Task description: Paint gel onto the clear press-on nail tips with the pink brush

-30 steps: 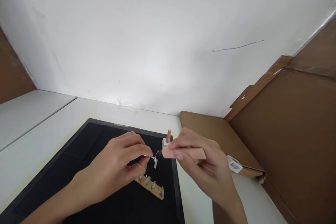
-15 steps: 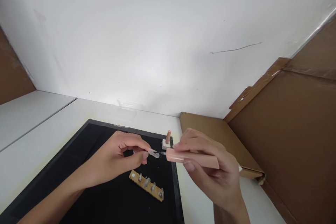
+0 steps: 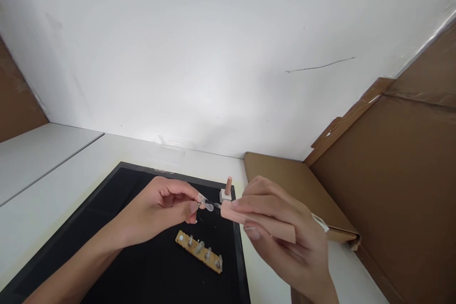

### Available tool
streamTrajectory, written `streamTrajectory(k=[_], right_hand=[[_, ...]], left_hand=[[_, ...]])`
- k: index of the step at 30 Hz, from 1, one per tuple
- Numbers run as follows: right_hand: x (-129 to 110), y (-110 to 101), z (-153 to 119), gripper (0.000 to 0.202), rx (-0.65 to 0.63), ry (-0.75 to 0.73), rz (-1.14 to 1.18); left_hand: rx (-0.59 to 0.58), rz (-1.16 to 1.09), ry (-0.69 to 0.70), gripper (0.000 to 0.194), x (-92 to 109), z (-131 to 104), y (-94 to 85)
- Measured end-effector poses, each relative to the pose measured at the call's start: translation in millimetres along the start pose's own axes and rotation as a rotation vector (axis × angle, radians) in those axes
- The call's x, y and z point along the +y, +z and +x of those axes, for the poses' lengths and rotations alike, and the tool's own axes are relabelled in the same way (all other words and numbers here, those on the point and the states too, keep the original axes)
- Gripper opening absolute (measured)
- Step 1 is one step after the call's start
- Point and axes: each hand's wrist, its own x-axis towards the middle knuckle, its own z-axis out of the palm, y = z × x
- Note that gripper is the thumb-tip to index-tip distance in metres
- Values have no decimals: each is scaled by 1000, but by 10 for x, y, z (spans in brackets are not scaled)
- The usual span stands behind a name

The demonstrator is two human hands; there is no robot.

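My left hand (image 3: 162,206) pinches a small clear false nail (image 3: 209,207) between thumb and forefinger. A small dark, shiny base shows at the fingertips. My right hand (image 3: 285,228) grips a pale pink tube-shaped applicator (image 3: 258,221) from above and below, tilted with its front end towards the nail. A short, thin tip (image 3: 217,205), clear and dark, sticks out of that end and reaches the nail or very near it; contact cannot be made out. Below the hands lies a wavy-edged yellow-brown holder (image 3: 194,248) carrying several clear false nails on small pegs.
A small bottle (image 3: 225,194) with a tapered pink cap stands at the far right corner of the black mat (image 3: 160,273). Beyond the mat on the right is a flat cardboard box (image 3: 285,173). A white wall (image 3: 213,57) rises behind, with cardboard (image 3: 409,166) at the right.
My left hand has shifted slightly left and turned the nail. The applicator has moved a little left, and its rear end has dipped.
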Motion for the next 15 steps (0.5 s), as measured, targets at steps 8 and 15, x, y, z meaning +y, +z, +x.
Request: streamTrajectory(k=[8, 15], right_hand=[[0, -2, 8, 18, 12, -34, -32], [-36, 32, 28, 20, -49, -7, -84]], left_hand=[[-11, -11, -46, 13, 6, 19, 21], [23, 19, -59, 11, 48, 32, 34]])
